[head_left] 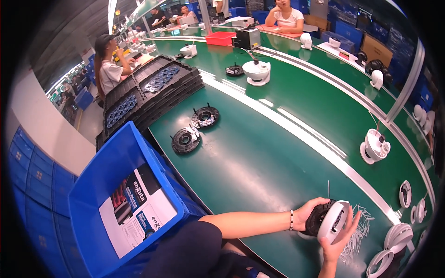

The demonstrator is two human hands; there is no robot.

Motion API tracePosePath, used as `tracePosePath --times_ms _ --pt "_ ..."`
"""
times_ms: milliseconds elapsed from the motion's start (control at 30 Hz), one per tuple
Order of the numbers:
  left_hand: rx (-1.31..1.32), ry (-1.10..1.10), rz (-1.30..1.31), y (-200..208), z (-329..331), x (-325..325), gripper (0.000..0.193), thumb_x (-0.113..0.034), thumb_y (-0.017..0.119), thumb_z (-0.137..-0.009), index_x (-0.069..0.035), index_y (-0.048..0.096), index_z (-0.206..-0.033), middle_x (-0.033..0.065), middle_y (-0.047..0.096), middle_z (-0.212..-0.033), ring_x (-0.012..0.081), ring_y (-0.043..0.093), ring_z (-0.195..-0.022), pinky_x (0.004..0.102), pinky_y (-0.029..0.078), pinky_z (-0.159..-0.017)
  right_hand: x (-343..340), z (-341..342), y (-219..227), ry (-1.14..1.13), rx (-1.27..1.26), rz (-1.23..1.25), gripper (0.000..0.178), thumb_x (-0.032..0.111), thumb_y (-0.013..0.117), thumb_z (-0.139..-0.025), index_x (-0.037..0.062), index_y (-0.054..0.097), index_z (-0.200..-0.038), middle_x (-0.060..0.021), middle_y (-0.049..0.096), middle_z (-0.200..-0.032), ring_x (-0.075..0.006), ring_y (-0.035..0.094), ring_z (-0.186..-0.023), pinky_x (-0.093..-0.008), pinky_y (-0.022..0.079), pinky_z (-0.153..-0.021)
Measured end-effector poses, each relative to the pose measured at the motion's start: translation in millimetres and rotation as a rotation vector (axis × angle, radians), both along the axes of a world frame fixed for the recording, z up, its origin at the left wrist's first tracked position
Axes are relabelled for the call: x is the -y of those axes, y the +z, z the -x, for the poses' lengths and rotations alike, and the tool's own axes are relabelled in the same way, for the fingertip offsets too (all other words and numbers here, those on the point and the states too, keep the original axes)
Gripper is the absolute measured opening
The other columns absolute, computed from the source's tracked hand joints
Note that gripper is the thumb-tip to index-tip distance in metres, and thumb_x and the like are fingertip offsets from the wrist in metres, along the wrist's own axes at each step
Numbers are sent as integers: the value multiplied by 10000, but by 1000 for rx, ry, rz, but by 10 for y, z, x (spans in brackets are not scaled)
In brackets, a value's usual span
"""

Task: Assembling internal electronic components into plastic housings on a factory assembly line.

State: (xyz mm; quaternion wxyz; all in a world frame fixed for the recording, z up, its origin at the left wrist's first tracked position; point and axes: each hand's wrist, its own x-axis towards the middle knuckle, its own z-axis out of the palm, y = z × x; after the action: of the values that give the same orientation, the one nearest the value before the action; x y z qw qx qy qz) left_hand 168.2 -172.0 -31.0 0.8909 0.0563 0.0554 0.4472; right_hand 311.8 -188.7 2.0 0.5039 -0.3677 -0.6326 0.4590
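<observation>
At the lower right, my left hand (307, 216) is closed round a black round plastic base plate (318, 217). My right hand (339, 243) grips the rim of a white round plastic housing (332, 224), its fingers along the far side. Housing and plate are held face to face, tilted, above the green bench; whether they are joined cannot be made out. Beside my hands lies a loose pile of thin white strips (356, 236). Farther left on the bench rest two more black round base plates, one (186, 139) nearer and one (205, 117) beyond it.
A blue bin (83, 204) with printed papers stands at my left. Behind it are stacked black trays (139, 90). White appliance bases (256, 72) ride on the green conveyor (301, 88). White rings (380, 263) lie at the right. Other people sit farther off.
</observation>
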Motion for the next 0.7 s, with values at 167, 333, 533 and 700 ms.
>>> tracePosePath --times_ms 167,333,533,700 --pt "-55 1 -35 -76 -20 -23 363 -378 432 -849 -111 551 -1063 51 603 -997 161 582 -835 301 475 -734 46 70 -23 -54 139 -91 1213 444 774 -515 4 8 -1346 -176 194 -1366 -296 253 -1248 -401 225 -1015" --pt "-30 41 -32 -40 -29 -8 415 -360 414 -864 -141 453 -1214 46 547 -1102 162 537 -947 314 446 -803 75 103 21 -66 263 -222 1195 446 763 -536 -9 7 -1342 -215 163 -1369 -312 195 -1274 -415 174 -1031" --pt "-31 66 -20 -60 -38 -18 439 -378 410 -868 -112 451 -1214 40 556 -1083 146 541 -911 290 449 -787 79 120 13 -57 417 -327 1157 442 754 -528 -8 70 -1345 -183 169 -1382 -314 188 -1279 -418 142 -1040" --pt "30 -35 -85 66 -22 17 577 -571 395 -826 -89 498 -1127 66 559 -1070 155 545 -919 305 457 -805 9 67 -12 -60 400 -264 1149 515 733 -523 -11 120 -1340 -179 206 -1368 -311 205 -1269 -412 158 -1035"
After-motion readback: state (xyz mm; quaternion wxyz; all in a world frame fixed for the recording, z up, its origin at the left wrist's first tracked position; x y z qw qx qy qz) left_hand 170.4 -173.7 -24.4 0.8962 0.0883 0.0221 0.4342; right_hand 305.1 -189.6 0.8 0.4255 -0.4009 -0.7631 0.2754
